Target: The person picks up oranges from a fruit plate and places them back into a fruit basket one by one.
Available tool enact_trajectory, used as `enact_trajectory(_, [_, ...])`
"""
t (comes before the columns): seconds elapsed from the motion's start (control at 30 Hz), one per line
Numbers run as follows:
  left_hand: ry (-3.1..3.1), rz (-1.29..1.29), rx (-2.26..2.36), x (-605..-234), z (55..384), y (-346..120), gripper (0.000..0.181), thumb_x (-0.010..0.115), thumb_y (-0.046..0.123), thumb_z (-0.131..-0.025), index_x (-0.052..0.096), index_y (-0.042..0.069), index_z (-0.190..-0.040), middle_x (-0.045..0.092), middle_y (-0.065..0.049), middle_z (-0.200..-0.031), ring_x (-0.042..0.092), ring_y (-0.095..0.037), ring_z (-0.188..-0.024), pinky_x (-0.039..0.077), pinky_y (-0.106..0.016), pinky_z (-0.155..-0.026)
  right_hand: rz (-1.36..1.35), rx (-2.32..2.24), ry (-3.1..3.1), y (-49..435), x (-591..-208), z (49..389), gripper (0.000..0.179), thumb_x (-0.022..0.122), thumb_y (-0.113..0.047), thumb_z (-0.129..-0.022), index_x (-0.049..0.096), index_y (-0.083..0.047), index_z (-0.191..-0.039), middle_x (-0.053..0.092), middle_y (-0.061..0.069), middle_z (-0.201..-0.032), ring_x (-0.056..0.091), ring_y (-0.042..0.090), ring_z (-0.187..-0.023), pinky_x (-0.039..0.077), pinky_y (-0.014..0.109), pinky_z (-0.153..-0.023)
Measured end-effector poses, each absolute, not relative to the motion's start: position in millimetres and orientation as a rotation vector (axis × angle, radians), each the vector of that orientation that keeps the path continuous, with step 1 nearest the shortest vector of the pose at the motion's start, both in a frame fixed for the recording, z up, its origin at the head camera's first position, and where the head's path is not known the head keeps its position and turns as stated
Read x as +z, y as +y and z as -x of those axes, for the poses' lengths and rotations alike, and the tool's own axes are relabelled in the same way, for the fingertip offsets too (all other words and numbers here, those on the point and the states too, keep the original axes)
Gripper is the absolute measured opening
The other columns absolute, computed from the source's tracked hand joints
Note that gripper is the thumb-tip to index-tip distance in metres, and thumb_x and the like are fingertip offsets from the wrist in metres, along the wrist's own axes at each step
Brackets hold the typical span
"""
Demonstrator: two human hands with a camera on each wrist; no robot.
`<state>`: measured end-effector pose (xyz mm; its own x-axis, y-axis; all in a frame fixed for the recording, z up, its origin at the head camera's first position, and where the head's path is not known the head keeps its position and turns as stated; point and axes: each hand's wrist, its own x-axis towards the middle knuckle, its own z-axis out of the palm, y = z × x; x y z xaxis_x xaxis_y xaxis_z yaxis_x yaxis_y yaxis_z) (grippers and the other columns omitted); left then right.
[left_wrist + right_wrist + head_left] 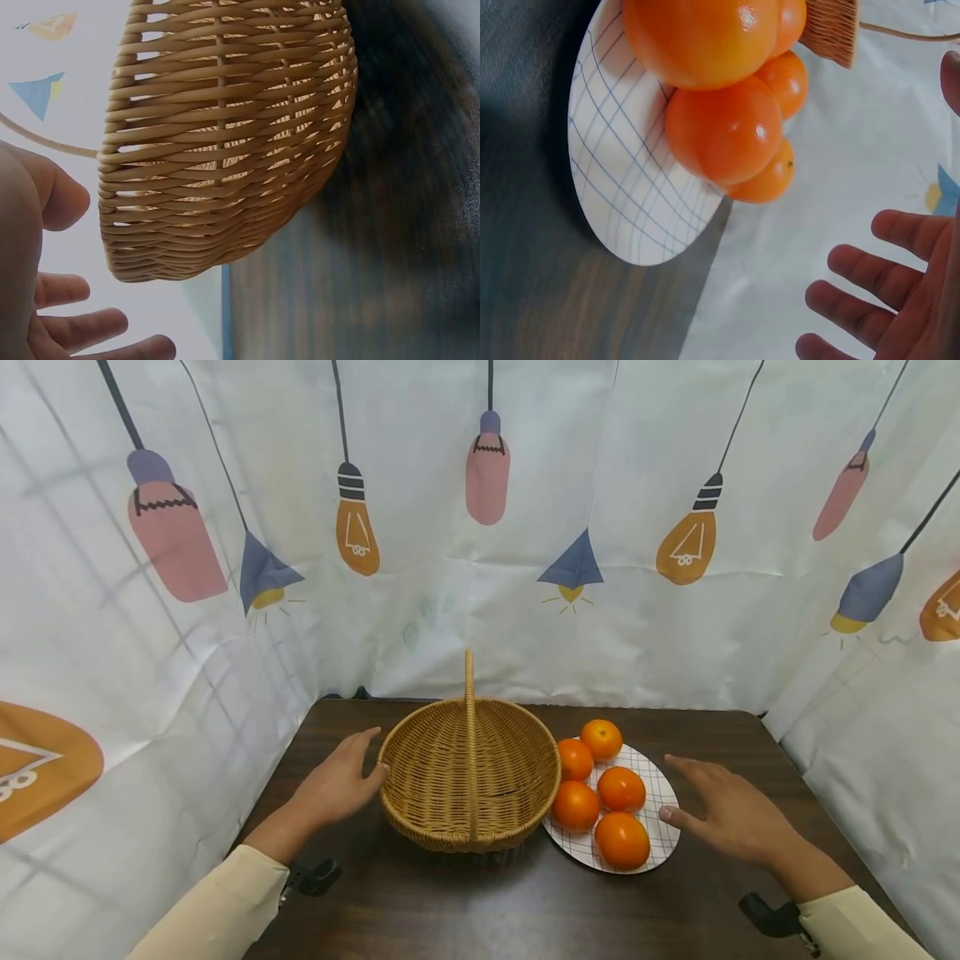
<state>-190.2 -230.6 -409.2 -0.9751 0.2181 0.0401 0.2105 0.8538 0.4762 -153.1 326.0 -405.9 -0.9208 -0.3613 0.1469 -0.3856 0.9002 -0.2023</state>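
A wicker basket (427, 835) with one tall arched handle (471, 735) stands upright on the table, its inside bare. My left hand (341, 781) is at the basket's left rim, fingers spread and thumb tip right by the edge. In the left wrist view the woven side (225, 150) fills the middle, with the thumb (64, 199) beside the rim. Right of the basket, several oranges (622, 841) lie on a round white plate (660, 814) with a grid pattern. My right hand (738, 814) hovers by the plate's right edge, fingers extended, holding nothing.
The dark brown table (450, 918) ends at a white curtain (420, 635) printed with lamps, which hangs behind and on both sides. The basket's right rim overlaps the plate's left edge in the head view. Each wrist carries a black strapped camera (315, 878).
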Motion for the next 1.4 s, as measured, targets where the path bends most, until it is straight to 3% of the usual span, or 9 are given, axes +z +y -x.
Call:
enact_trajectory(0.13, [2.983, -0.327, 0.807, -413.9, 191.6, -231.0, 0.069, 0.054, 0.033, -0.104, 0.029, -0.004, -0.157, 0.033, -0.032, -0.156, 0.037, -0.050, -0.140, 0.038, -0.068, -0.102, -0.579, 0.378, -2.973, 324.7, -413.3, 153.6, 0.085, 0.063, -0.064, -0.093, 0.045, -0.007, -0.153, 0.053, 0.021, -0.147, 0.051, 0.049, -0.128, 0.041, 0.069, -0.098])
enact_trajectory(0.4, [2.926, -0.370, 0.924, -421.9, 193.4, -230.6, 0.068, 0.057, 0.026, -0.104, 0.028, -0.008, -0.155, 0.038, -0.032, -0.153, 0.051, -0.048, -0.130, 0.047, -0.060, -0.098, -0.563, 0.431, -2.991, 323.5, -425.1, 152.0, 0.085, 0.064, -0.065, -0.092, 0.048, -0.008, -0.152, 0.055, 0.020, -0.144, 0.053, 0.047, -0.128, 0.042, 0.069, -0.097])
enact_trajectory(0.8, [2.916, -0.387, 0.966, -428.6, 193.0, -228.9, 0.067, 0.058, 0.025, -0.104, 0.028, -0.004, -0.156, 0.048, -0.027, -0.146, 0.058, -0.041, -0.122, 0.053, -0.053, -0.088, -0.531, 0.509, -3.023, 318.2, -439.2, 143.5, 0.083, 0.068, -0.064, -0.089, 0.052, -0.009, -0.149, 0.056, 0.023, -0.142, 0.053, 0.048, -0.127, 0.043, 0.069, -0.096])
enact_trajectory(1.13, [2.907, -0.349, 0.940, -433.5, 195.5, -227.8, 0.073, 0.057, 0.030, -0.105, 0.023, -0.008, -0.157, 0.046, -0.032, -0.147, 0.053, -0.045, -0.129, 0.046, -0.060, -0.098, -0.537, 0.594, -3.018, 314.8, -459.2, 138.2, 0.084, 0.070, -0.065, -0.087, 0.054, -0.010, -0.147, 0.059, 0.020, -0.138, 0.056, 0.045, -0.124, 0.046, 0.066, -0.094])
enact_trajectory(1.4, [2.898, -0.283, 0.908, -431.3, 193.8, -225.4, 0.070, 0.055, 0.037, -0.105, 0.032, -0.008, -0.153, 0.059, -0.026, -0.134, 0.064, -0.036, -0.115, 0.053, -0.053, -0.089, -0.562, 0.619, -3.023, 310.2, -471.4, 137.8, 0.087, 0.071, -0.069, -0.084, 0.055, -0.011, -0.147, 0.060, 0.016, -0.139, 0.057, 0.041, -0.125, 0.046, 0.063, -0.097])
